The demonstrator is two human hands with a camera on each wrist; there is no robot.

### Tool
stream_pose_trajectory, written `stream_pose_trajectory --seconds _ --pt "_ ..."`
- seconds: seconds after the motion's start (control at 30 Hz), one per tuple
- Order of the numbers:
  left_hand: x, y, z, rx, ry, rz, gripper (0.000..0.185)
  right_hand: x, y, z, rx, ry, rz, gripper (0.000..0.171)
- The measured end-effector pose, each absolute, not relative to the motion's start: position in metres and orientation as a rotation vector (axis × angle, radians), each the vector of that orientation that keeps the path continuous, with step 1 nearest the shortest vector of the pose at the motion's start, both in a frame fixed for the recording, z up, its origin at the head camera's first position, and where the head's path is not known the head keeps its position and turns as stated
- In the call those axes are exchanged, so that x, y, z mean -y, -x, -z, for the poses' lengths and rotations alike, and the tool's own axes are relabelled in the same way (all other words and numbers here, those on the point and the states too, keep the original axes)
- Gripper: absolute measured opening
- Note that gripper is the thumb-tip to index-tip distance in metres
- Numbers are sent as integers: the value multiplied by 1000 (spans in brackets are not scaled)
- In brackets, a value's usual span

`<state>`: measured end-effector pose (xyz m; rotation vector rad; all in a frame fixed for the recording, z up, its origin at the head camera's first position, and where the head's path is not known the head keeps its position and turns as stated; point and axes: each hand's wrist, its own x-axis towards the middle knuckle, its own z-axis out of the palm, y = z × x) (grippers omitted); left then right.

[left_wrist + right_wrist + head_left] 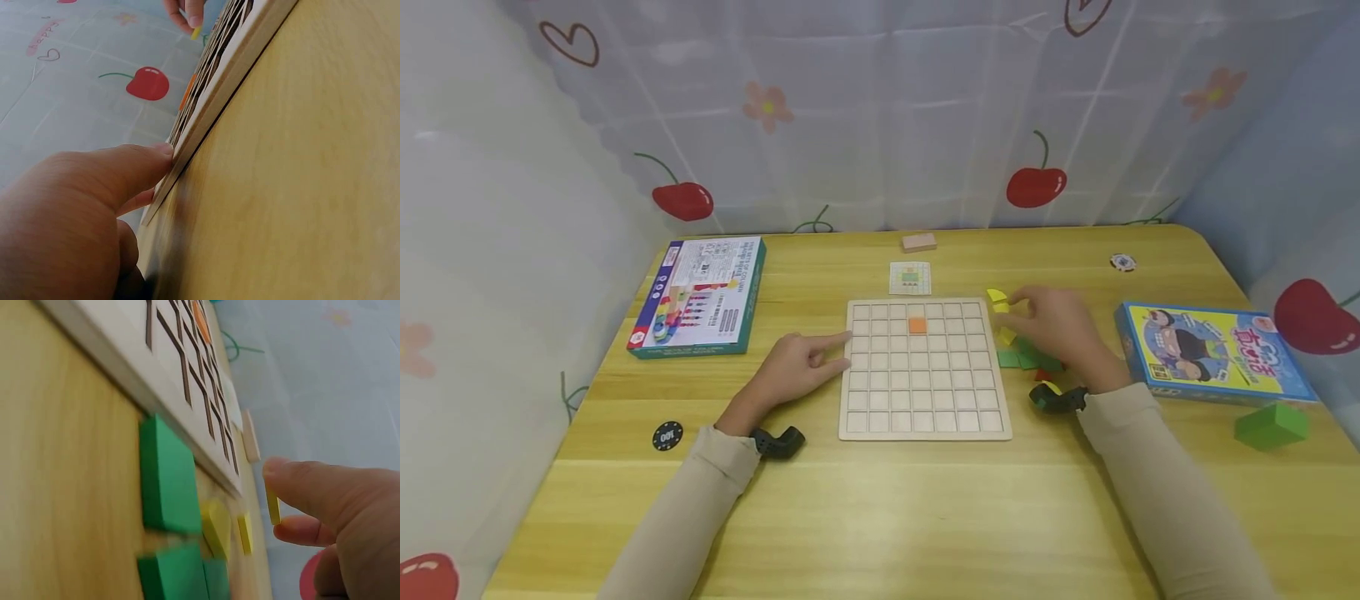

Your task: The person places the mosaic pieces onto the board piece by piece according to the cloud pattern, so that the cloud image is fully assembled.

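The wooden grid board [925, 371] lies flat at the centre of the table [880, 517]. Of its cells, 1 holds an orange tile [917, 325], in the second row from the far edge. The left hand [797, 367] rests on the table with relaxed, extended fingers [140, 164] touching the board's left edge. The right hand [1060, 325] pinches a yellow tile [272, 506] between thumb and forefinger, just right of the board's far corner. Loose green tiles [165, 478] and further yellow ones lie on the table beside the board's right edge, below the right hand.
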<state>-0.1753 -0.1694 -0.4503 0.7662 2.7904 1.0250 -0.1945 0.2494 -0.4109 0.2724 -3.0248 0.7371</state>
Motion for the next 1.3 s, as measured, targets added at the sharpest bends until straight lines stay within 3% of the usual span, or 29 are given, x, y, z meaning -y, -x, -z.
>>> stream_pose_trajectory --seconds 0.4,0.63,1.3 --pt "169 175 450 -2811 -774 -1004 47 -198 199 413 3012 -553 -695 39" --pt "169 175 450 -2803 -769 -1003 47 -184 203 413 3054 -575 -751 35" --pt "169 175 450 -2796 -756 -1009 49 -179 205 430 3055 -680 -864 37"
